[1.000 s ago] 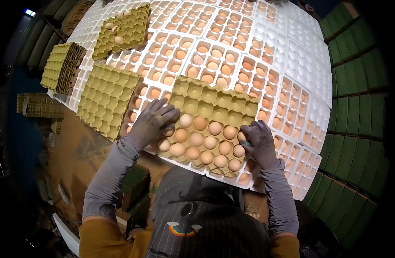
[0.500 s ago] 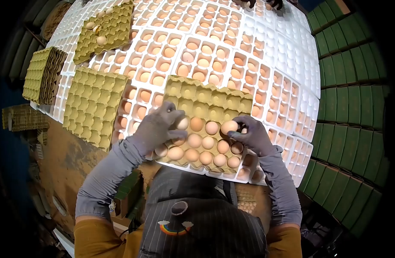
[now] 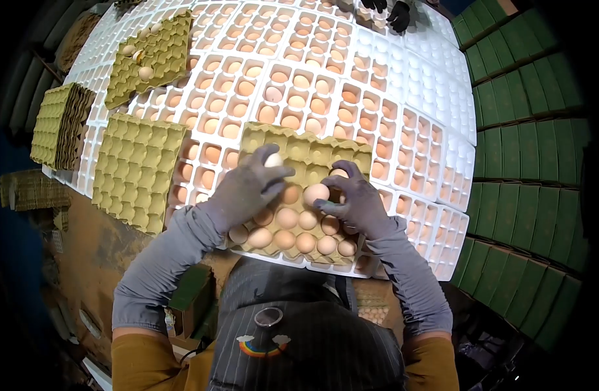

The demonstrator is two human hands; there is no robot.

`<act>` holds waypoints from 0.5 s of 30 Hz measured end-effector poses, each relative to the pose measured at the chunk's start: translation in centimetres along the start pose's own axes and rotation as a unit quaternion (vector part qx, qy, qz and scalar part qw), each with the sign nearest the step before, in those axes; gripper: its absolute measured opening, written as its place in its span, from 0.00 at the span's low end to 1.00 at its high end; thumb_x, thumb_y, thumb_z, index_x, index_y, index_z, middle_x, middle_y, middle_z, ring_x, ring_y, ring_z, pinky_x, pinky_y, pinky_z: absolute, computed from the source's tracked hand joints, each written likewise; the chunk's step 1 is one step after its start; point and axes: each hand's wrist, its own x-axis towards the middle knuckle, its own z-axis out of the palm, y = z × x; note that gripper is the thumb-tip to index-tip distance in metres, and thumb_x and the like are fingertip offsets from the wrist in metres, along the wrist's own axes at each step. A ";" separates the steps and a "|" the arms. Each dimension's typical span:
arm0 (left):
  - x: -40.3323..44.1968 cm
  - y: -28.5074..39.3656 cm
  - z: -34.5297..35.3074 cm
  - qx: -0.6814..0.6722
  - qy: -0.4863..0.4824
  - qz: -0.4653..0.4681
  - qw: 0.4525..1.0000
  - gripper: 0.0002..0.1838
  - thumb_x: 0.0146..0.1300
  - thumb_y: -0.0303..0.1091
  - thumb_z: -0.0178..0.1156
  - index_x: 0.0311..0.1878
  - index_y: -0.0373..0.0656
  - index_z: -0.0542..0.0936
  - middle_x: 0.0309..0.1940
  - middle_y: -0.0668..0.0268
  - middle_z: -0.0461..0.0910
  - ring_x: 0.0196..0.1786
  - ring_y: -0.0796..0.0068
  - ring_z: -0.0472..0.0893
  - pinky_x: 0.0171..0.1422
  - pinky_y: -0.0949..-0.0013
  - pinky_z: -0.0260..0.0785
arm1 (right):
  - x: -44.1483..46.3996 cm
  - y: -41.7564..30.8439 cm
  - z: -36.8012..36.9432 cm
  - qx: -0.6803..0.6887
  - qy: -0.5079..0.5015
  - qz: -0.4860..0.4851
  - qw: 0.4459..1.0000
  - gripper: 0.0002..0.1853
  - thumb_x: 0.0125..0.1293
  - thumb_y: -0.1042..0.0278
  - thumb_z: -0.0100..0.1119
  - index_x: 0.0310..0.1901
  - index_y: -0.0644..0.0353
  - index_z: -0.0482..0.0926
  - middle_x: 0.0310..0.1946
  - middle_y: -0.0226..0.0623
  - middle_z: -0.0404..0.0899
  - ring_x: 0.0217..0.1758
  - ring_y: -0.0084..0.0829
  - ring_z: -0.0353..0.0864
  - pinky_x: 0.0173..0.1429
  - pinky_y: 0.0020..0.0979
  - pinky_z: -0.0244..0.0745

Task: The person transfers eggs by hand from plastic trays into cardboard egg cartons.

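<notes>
A yellowish pulp egg tray (image 3: 306, 156) lies in front of me on the white trays, its near rows filled with brown eggs (image 3: 286, 240). My left hand (image 3: 247, 189), in a grey glove, is closed on a pale egg (image 3: 273, 160) over the tray's left side. My right hand (image 3: 361, 205), gloved too, grips a light brown egg (image 3: 316, 194) above the middle cups. Another egg (image 3: 339, 174) shows at its upper fingers; whether it is gripped as well, I cannot tell. Bare cups show in the tray's far rows.
White compartment trays (image 3: 293, 98) with eggs cover the table. An upside-down pulp tray (image 3: 140, 173) lies left, beside a stack of trays (image 3: 55, 127). Farther back, another pulp tray (image 3: 149, 52) bears a broken egg. A co-worker's dark-gloved hands (image 3: 397, 16) show at the far edge. Green boxes (image 3: 521, 156) line the right.
My left hand has lifted the pale egg from the tray's left side. My right hand has moved left with its egg. The co-worker's hands have come further into view.
</notes>
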 end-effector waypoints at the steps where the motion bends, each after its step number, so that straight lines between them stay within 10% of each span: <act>1: 0.3 0.6 1.0 0.112 -0.029 0.005 0.993 0.19 0.63 0.37 0.67 0.57 0.53 0.83 0.68 0.55 0.68 0.66 0.51 0.73 0.68 0.55 0.72 | -0.7 1.3 -0.6 0.176 -0.004 0.035 0.984 0.26 0.66 0.45 0.63 0.53 0.60 0.81 0.62 0.42 0.73 0.55 0.40 0.79 0.56 0.39 0.80; 4: 0.9 1.1 3.3 0.275 -0.080 0.023 0.958 0.20 0.59 0.40 0.71 0.55 0.53 0.83 0.70 0.57 0.65 0.64 0.50 0.72 0.65 0.54 0.74 | -4.6 -0.3 -3.2 0.641 -0.044 0.213 0.736 0.23 0.75 0.54 0.57 0.63 0.61 0.75 0.61 0.40 0.77 0.51 0.32 0.84 0.50 0.33 0.82; 6: 1.0 0.9 2.4 0.234 -0.056 0.021 0.970 0.23 0.57 0.41 0.73 0.57 0.53 0.83 0.68 0.57 0.68 0.63 0.51 0.73 0.65 0.53 0.73 | -6.8 0.6 -2.8 0.570 -0.002 0.061 0.820 0.21 0.74 0.67 0.59 0.65 0.56 0.71 0.60 0.40 0.77 0.55 0.36 0.84 0.53 0.38 0.83; 9: 1.4 1.0 -0.4 -0.285 -0.109 -0.184 0.934 0.26 0.69 0.51 0.65 0.62 0.43 0.79 0.57 0.61 0.77 0.50 0.70 0.79 0.56 0.68 0.74 | -7.9 2.6 -1.9 0.539 0.068 0.131 0.830 0.25 0.64 0.84 0.64 0.60 0.57 0.70 0.59 0.44 0.77 0.61 0.42 0.82 0.55 0.40 0.85; 12: 1.2 3.1 -1.2 -0.503 -0.098 -0.298 0.805 0.35 0.75 0.64 0.52 0.68 0.42 0.74 0.56 0.62 0.79 0.51 0.73 0.77 0.55 0.71 0.72 | -7.6 3.0 -3.1 0.583 0.078 0.169 0.791 0.20 0.64 0.84 0.65 0.55 0.61 0.70 0.55 0.46 0.80 0.53 0.42 0.86 0.51 0.40 0.86; 14: 3.5 10.3 -4.4 -0.522 -0.111 -0.398 0.746 0.36 0.71 0.69 0.52 0.62 0.45 0.79 0.42 0.68 0.82 0.34 0.79 0.75 0.37 0.75 0.70 | -7.4 6.2 -3.1 0.636 0.062 0.098 0.763 0.19 0.64 0.83 0.65 0.55 0.61 0.72 0.55 0.45 0.80 0.53 0.42 0.86 0.51 0.40 0.86; 15: 4.6 12.6 -5.0 -0.528 -0.115 -0.429 0.724 0.37 0.70 0.71 0.52 0.60 0.45 0.80 0.38 0.70 0.82 0.28 0.81 0.74 0.31 0.76 0.70 | -7.7 6.5 -4.3 0.578 0.050 0.109 0.808 0.26 0.73 0.54 0.60 0.65 0.64 0.73 0.55 0.42 0.79 0.53 0.37 0.83 0.56 0.38 0.81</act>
